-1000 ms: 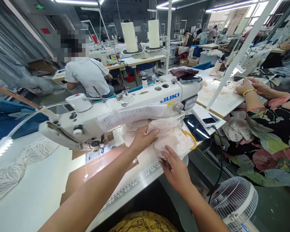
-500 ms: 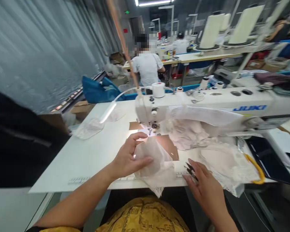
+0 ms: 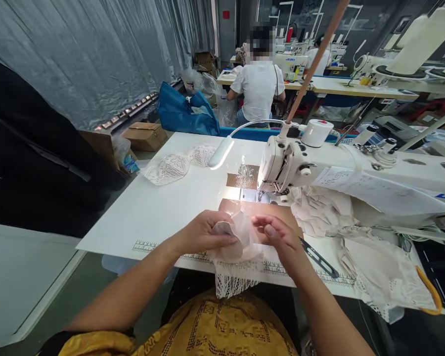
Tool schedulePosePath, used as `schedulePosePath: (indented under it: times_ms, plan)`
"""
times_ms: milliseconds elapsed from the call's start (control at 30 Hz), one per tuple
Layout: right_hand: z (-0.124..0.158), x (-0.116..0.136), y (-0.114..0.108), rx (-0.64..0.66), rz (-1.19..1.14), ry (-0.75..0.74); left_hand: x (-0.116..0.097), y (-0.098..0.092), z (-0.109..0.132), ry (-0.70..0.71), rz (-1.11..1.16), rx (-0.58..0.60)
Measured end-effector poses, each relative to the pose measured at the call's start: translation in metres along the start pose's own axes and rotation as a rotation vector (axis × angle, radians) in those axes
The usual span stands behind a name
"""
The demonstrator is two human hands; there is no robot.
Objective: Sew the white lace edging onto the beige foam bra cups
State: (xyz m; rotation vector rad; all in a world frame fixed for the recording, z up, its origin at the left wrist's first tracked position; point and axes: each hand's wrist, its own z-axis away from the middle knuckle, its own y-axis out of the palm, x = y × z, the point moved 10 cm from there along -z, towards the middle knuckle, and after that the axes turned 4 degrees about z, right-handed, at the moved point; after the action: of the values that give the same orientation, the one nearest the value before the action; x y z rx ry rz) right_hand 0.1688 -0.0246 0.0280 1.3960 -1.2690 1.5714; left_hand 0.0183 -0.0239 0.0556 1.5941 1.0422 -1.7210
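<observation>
a sheer pale cloth hangs bunched from the left hand, lace edge down.

Left hand: gone from the pale pile to the cloth near the needle
Right hand: moved in beside that cloth, fingers loosely curled
Snips: off the fingertips, now beside the right wrist
Lace edge: more spread below the tabletop edge
</observation>
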Motion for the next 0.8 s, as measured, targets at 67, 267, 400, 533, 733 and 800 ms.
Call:
schedulePosePath:
  times_ms: [67,267,400,533,733,800]
  plan:
    - [-0.015,-0.001,0.030,0.135,-0.158,0.098,-0.006,0.003,-0.001,0.077,-0.027,0.066]
    - [-0.024,-0.010,0.067,0.258,-0.456,0.287,-0.014,-0.024,0.009,0.199,-0.022,-0.021]
    - [-0.024,-0.021,0.073,0.178,-0.545,0.349,0.000,-0.038,0.015,0.153,0.012,-0.071]
    - [-0.025,-0.027,0.087,0.167,-0.627,0.386,0.007,-0.034,0.014,0.133,-0.045,-0.058]
    - [-0.018,-0.022,0.105,0.276,-0.671,0.452,-0.010,-0.031,0.011,0.240,-0.105,-0.089]
    - [-0.014,-0.018,0.108,0.310,-0.629,0.448,-0.013,-0.034,0.011,0.242,-0.108,-0.120]
